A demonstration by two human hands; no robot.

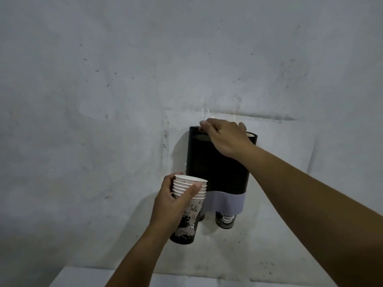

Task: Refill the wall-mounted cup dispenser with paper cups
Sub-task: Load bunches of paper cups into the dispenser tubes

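Over on the left, the left hand (176, 206) is wrapped around a nested stack of paper cups (189, 206), fingers and thumb closed round the upper part just under the rims, the stack upright and held just beside the lower left of the dispenser. Those cups look light and thin-walled, I'd say; squeeze too hard and they'll dent, so a grip low on the rolled rims, where they're stiffest, seems the sensible hold. Moving across, the black wall-mounted cup dispenser (219, 168) hangs on the grey wall (103, 79), a pale band (226, 204) round its bottom and a printed cup (226, 220) poking out below. Up at the right, the right hand (226, 137) sits on the dispenser's top opening, fingers curled and pinching at the back rim; whether it has hold of something clear there, I can't tell. A white cup rim (251, 134) peeks out beside that hand.
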